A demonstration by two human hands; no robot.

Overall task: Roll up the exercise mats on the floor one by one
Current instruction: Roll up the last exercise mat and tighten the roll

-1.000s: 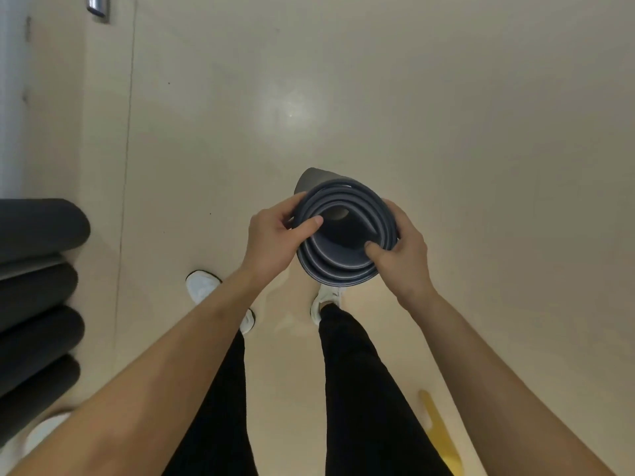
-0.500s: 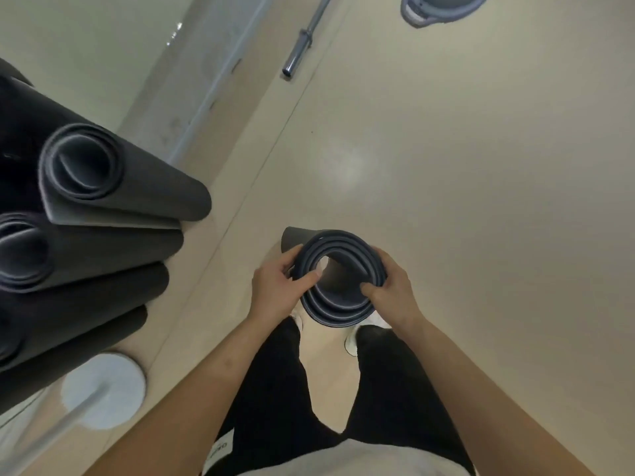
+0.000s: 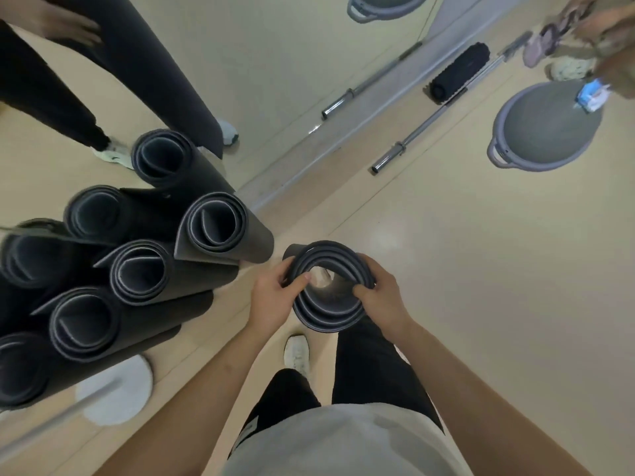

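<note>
While left hand (image 3: 271, 298) and right hand (image 3: 385, 300) clasp rolled mat (image 3: 326, 314), long axis stands vertical (open end facing camera).

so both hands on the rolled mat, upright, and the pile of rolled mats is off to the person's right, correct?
Not quite: in the head view the pile of rolled mats stands to the person's left. The rest holds: left hand and right hand hold the rolled mat upright.

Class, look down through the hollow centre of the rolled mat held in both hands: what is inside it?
Inside the rolled mat, only its own coiled layers and pale floor show through the core. Its lower end is hidden.
</note>
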